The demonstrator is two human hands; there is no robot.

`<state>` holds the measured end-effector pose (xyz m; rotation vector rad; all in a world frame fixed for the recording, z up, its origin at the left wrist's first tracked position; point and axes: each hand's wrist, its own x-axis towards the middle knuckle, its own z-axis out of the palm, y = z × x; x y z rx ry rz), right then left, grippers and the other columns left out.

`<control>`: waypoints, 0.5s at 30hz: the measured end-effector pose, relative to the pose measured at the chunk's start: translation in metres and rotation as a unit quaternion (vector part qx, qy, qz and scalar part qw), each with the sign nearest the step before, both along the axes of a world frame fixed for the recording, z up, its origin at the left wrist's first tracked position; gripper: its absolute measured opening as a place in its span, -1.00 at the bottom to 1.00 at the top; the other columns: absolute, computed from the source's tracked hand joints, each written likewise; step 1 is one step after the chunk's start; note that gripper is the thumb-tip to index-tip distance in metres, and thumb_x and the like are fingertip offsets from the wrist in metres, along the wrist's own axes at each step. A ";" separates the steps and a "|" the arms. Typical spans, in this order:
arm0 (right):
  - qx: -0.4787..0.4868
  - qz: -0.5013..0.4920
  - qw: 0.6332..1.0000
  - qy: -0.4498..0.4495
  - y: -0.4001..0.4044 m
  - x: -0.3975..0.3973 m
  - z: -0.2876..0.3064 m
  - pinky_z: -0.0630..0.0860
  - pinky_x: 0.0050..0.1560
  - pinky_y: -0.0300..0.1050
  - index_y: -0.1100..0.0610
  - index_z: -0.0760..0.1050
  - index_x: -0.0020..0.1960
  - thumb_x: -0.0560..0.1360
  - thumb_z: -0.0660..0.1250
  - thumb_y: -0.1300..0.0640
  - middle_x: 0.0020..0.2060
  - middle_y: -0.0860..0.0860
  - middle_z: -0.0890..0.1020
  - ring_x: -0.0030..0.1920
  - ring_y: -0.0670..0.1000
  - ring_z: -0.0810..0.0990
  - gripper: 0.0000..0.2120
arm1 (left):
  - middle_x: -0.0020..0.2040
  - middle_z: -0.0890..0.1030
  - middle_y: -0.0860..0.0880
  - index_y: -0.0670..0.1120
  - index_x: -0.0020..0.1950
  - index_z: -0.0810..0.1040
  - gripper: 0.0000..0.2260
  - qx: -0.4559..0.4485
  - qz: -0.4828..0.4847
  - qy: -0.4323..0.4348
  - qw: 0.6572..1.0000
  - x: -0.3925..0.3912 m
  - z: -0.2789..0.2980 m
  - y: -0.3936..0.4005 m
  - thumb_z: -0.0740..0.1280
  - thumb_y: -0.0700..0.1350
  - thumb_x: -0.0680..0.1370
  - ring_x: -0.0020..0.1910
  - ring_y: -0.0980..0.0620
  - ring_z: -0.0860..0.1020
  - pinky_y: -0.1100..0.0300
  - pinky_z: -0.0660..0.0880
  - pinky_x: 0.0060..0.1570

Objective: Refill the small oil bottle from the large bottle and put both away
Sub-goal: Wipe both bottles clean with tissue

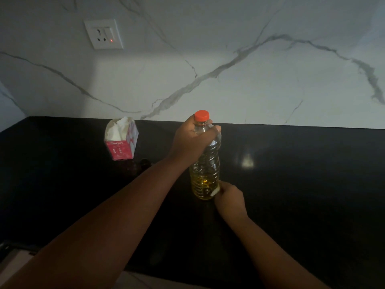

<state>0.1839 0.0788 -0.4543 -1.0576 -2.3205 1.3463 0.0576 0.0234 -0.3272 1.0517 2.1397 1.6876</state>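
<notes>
A pink tissue box (121, 140) sits on the black counter (302, 174). A white wall socket (103, 34) with a red light is on the marble wall (229, 69).

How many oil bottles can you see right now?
1: the large bottle stands upright on the black counter, left hand gripping its neck, right hand at its base. Small bottle not discernible in the dark.

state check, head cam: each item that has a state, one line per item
large bottle: upright on counter, oil low
orange cap: on
left hand: grips bottle's shoulder
right hand: at bottle's base, grip unclear
tissue box: open, tissue sticking out
wall socket: red light on
</notes>
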 end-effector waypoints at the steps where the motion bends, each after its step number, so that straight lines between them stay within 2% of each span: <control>1: -0.033 -0.016 0.999 0.009 -0.001 0.001 0.003 0.59 -0.19 -0.13 0.04 0.56 -0.09 0.54 0.28 0.19 -0.22 -0.01 0.65 -0.21 -0.08 0.63 -0.89 | -0.07 0.63 0.18 0.13 -0.01 0.54 -0.75 0.002 -0.002 0.000 1.000 0.000 0.000 0.000 0.40 0.16 0.37 -0.04 0.17 0.61 0.19 0.52 -0.04; 3: -0.087 -0.053 0.994 0.036 -0.004 0.001 0.009 0.58 -0.28 -0.10 0.09 0.59 -0.11 0.51 0.29 0.25 -0.24 0.06 0.67 -0.30 -0.04 0.62 -0.87 | -0.07 0.62 0.18 0.12 0.01 0.54 -0.74 0.007 -0.006 -0.003 1.000 0.000 0.000 0.000 0.40 0.15 0.37 -0.03 0.15 0.61 0.20 0.51 -0.04; 5: -0.126 -0.083 0.987 0.063 -0.006 -0.001 0.019 0.47 -0.46 -0.21 0.11 0.60 -0.13 0.49 0.28 0.29 -0.27 0.08 0.67 -0.40 -0.07 0.56 -0.85 | -0.06 0.62 0.18 0.11 0.02 0.54 -0.72 0.010 -0.007 -0.004 1.000 0.001 0.000 -0.001 0.40 0.15 0.37 -0.03 0.15 0.61 0.23 0.50 -0.06; 7: -0.138 -0.098 0.981 0.095 -0.009 -0.005 0.033 0.44 -0.51 -0.23 0.13 0.59 -0.19 0.48 0.28 0.27 -0.32 0.06 0.65 -0.44 -0.10 0.54 -0.86 | -0.07 0.63 0.18 0.11 0.01 0.55 -0.73 0.011 -0.008 -0.008 1.000 0.001 0.000 -0.001 0.40 0.15 0.37 -0.04 0.17 0.61 0.25 0.49 -0.08; 9: -0.134 -0.095 0.978 0.129 -0.012 -0.009 0.050 0.61 -0.35 -0.06 0.16 0.60 -0.17 0.48 0.29 0.23 -0.28 0.08 0.68 -0.31 -0.02 0.65 -0.88 | -0.12 0.64 0.21 0.13 -0.02 0.55 -0.77 0.010 -0.010 -0.012 1.000 0.001 0.000 -0.002 0.41 0.15 0.37 -0.08 0.22 0.62 0.30 0.47 -0.11; 11: -0.103 -0.079 0.979 0.158 -0.012 -0.011 0.068 0.65 -0.16 0.01 0.13 0.62 -0.08 0.50 0.26 0.25 -0.23 0.07 0.69 -0.18 0.04 0.68 -0.85 | -0.15 0.65 0.26 0.14 -0.04 0.56 -0.78 0.016 -0.011 -0.018 1.000 -0.001 0.000 -0.002 0.42 0.15 0.37 -0.10 0.27 0.62 0.30 0.48 -0.11; 15: -0.001 -0.065 0.975 0.211 -0.003 -0.012 0.099 0.65 -0.20 -0.07 0.05 0.66 0.02 0.54 0.27 0.26 -0.25 -0.01 0.69 -0.21 -0.03 0.68 -0.78 | -0.11 0.67 0.19 0.13 -0.01 0.57 -0.71 0.027 -0.015 -0.027 0.999 -0.004 -0.002 -0.003 0.45 0.18 0.33 -0.07 0.19 0.65 0.19 0.54 -0.01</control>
